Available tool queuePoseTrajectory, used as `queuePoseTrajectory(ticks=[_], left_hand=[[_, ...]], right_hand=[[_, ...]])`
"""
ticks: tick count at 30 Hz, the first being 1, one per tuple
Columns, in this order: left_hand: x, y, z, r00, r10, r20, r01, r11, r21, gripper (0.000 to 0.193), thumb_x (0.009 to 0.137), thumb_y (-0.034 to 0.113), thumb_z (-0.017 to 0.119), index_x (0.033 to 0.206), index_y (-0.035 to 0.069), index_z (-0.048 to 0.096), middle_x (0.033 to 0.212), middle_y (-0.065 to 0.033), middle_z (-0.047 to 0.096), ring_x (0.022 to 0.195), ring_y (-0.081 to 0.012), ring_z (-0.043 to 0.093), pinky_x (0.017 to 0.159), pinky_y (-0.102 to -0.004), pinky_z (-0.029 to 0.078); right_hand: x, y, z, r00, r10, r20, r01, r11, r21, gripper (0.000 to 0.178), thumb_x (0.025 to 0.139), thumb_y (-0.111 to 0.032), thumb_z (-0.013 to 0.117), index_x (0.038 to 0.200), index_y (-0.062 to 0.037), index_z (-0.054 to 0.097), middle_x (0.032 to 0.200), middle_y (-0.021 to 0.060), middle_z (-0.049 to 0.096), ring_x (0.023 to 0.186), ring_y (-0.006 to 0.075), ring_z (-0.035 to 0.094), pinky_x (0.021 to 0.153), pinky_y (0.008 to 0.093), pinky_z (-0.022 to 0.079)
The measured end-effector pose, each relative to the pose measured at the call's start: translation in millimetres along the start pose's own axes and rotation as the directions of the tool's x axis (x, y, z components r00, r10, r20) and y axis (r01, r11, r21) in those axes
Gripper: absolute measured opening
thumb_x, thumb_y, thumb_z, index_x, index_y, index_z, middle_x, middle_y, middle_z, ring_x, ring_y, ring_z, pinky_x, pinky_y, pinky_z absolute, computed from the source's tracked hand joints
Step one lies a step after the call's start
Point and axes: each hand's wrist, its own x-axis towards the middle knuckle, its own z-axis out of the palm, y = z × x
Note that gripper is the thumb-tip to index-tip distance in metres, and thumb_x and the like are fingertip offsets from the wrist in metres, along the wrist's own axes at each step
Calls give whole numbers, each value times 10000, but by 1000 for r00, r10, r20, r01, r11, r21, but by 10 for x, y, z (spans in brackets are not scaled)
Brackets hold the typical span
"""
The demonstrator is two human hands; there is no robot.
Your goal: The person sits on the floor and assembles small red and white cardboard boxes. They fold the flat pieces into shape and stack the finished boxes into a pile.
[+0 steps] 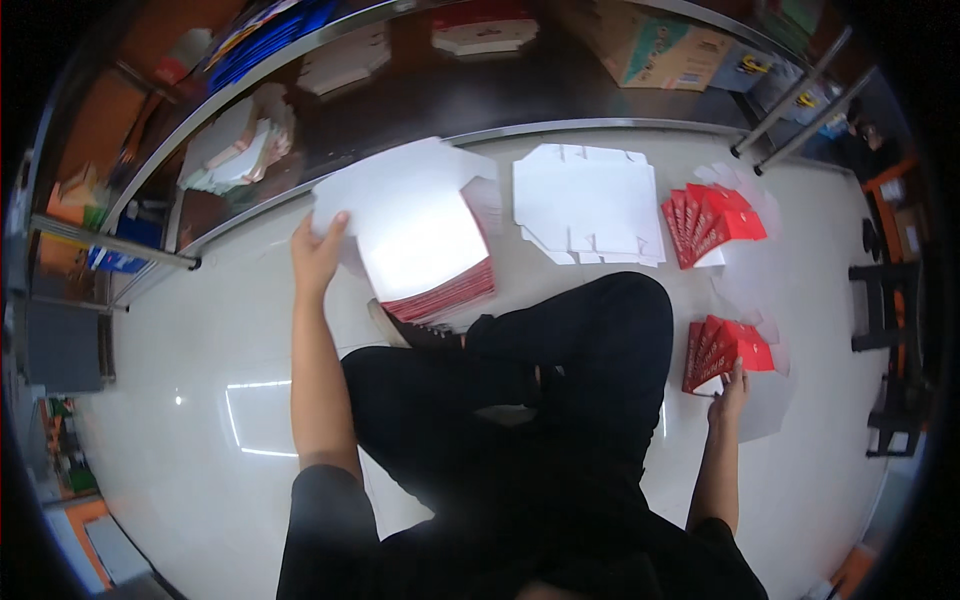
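My left hand [321, 250] is closed on the left edge of a white flat carton blank [415, 225], its thumb lying on the upper face. This blank is slightly blurred and lies over a thick stack of red-edged carton blanks [440, 290] on the floor. Over at the right, my right hand [732, 393] grips the lower edge of a fanned bunch of red folded cartons [718, 345]. Farther off lies a similar red fan [708, 218] with translucent flaps. Between the stack and that fan, another white carton blank [585, 205] rests flat.
I sit cross-legged on the glossy tiled floor [200, 350], a shoe [425, 333] against the stack. Ahead runs a dark low shelf [400, 110] with a metal rim, holding flat cardboard pieces [240, 140] and a cardboard box [660, 50]. Dark stools [885, 310] stand at the far right.
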Motion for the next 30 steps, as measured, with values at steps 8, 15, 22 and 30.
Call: queuePoseTrajectory(ticks=[8, 15, 22, 30], left_hand=[[-136, -242, -129, 975, 8, -223, -124, 850, -512, 346, 1007, 224, 648, 1246, -25, 651, 1092, -104, 705, 925, -136, 640, 829, -278, 514], [-794, 393, -38, 890, 12, -456, -180, 928, -326, 324, 1022, 239, 570, 1077, -56, 691, 844, -71, 680, 714, -112, 604, 688, -278, 505], [-933, 801, 211, 993, -11, -116, -9, 985, -171, 456, 949, 352, 661, 1079, -82, 710, 858, -133, 727, 688, -166, 659, 651, -300, 525], [-665, 678, 92, 989, -147, 35, 141, 979, 145, 281, 738, 226, 709, 768, -53, 721, 658, -169, 690, 578, -263, 665, 606, -381, 538]], right_hand=[[-767, -754, 322, 670, -636, -382, 692, 722, 12, 392, 1060, -340, 546, 1172, 35, 560, 1123, 131, 624, 994, 206, 608, 904, 339, 507], [-1807, -1300, 1353, -113, -846, 522, 982, -177, -73, 332, 845, -71, 630, 1172, -12, 621, 1091, 134, 635, 1081, 326, 600, 1035, 538, 391], [-2979, -1587, 3101, -602, -356, 715, 790, -398, 467, 331, 774, -31, 632, 1084, -146, 647, 975, 15, 576, 952, 201, 585, 914, 501, 358], [-2854, -1410, 3318, -559, -558, 613, 825, -303, 476, 327, 852, -105, 638, 1177, -131, 628, 1065, 59, 595, 1076, 236, 574, 1002, 503, 355]])
